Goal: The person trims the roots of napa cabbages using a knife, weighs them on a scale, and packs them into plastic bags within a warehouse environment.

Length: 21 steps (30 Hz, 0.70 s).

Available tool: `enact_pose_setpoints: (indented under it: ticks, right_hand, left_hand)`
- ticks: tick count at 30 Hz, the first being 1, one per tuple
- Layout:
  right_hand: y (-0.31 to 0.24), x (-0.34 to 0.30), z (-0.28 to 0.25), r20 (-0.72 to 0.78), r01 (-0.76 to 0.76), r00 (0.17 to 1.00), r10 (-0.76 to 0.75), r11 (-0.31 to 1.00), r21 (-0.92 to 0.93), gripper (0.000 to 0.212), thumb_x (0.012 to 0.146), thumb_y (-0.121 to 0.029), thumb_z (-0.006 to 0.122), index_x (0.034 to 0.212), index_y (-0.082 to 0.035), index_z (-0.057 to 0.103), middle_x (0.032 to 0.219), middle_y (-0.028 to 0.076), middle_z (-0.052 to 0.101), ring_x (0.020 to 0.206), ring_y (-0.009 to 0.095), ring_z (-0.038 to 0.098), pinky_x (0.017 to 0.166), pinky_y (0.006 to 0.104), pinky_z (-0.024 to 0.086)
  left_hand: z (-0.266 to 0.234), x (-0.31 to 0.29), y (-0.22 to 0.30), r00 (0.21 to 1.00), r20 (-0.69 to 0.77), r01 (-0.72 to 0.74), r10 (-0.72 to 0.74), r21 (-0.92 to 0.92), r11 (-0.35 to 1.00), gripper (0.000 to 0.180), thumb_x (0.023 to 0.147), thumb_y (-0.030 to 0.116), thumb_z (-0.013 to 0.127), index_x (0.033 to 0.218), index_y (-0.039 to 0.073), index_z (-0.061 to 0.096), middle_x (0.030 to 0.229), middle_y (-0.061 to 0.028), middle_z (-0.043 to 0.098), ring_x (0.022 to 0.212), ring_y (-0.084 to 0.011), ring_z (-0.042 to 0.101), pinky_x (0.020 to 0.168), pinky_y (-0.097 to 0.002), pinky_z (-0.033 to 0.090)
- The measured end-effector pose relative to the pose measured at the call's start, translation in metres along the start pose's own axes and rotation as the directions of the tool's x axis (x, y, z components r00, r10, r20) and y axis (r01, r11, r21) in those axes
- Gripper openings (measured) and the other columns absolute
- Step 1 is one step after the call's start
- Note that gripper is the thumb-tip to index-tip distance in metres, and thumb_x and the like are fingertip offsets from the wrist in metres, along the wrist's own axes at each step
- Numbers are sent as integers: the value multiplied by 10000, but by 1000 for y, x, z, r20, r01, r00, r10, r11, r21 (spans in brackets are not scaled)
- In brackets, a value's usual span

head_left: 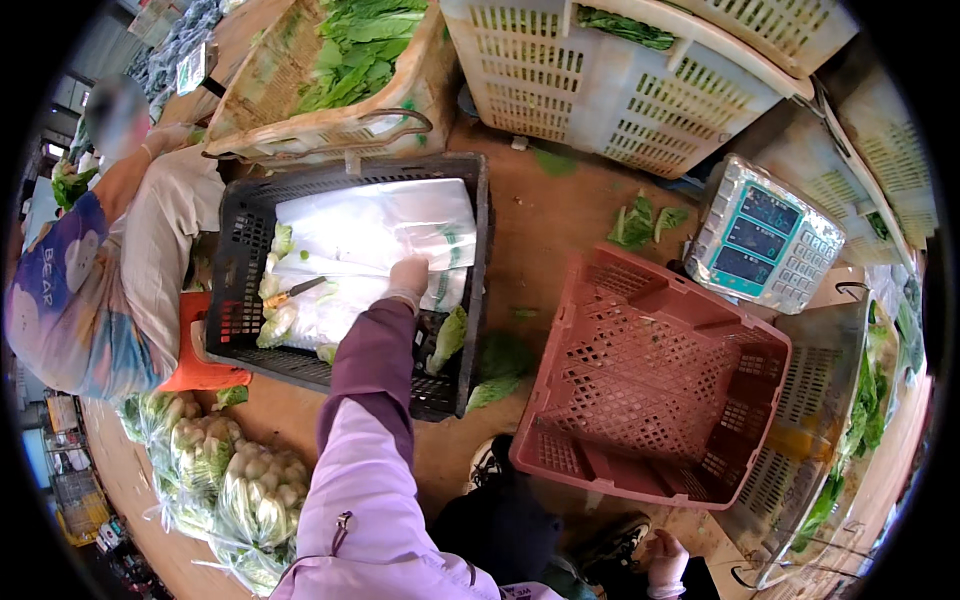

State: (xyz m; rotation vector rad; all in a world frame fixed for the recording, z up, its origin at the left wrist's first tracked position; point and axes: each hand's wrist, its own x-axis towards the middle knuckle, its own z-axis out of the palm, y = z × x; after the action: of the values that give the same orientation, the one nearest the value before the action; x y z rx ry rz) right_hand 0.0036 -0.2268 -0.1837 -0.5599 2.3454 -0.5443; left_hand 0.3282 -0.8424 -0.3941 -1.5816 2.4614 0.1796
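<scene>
Clock on view centre. Hands: 2. Right hand point(665, 560) nearest, 5 o'clock, fingers curled; can't tell if it holds anything. Left hand point(409, 274) just off centre, touching the plastic bags point(370, 215); can't tell if it has pinched one. Bag stack lies in 1 black crate point(232, 290), 9 o'clock; bag count unreadable. Same crate: 1 orange-handled knife point(299, 290), several vegetable pieces point(281, 325).

Around: bagged vegetables point(265, 485) at 8; 1 red crate point(640, 380) at 4; 1 scale point(765, 240) between 2 and 3; pale slotted crate point(525, 100) at 1; cream crate point(300, 135) with greens at 11; 1 co-worker point(150, 240) at 9. Purple sleeve point(365, 350) blocks part of black crate's near wall.

Bags: white, thin, flat, wrinkled, some green print.
</scene>
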Motion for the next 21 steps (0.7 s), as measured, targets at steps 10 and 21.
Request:
enact_pose_setpoints:
  ticks: [10, 21]
  right_hand:
    - [-22, -17, -1, 16, -14, 1000, 12, 997, 76, 180, 889, -69, 519, 961, 50, 633, 660, 59, 622, 578, 93, 576, 534, 229, 473]
    - [82, -36, -6, -91, 345, 791, -605, 564, -750, 170, 875, -60, 536, 966, 40, 640, 666, 59, 617, 585, 97, 572, 525, 235, 470]
  left_hand:
    - [-149, -50, -54, 952, 249, -221, 177, 162, 962, 189, 765, 233, 622, 811, 60, 684, 848, -146, 661, 845, -302, 635, 738, -415, 491]
    - [-364, -149, -41, 617, -632, -347, -469, -753, 559, 137, 798, 78, 549, 883, 18, 637, 848, -167, 629, 826, -282, 625, 752, -349, 485]
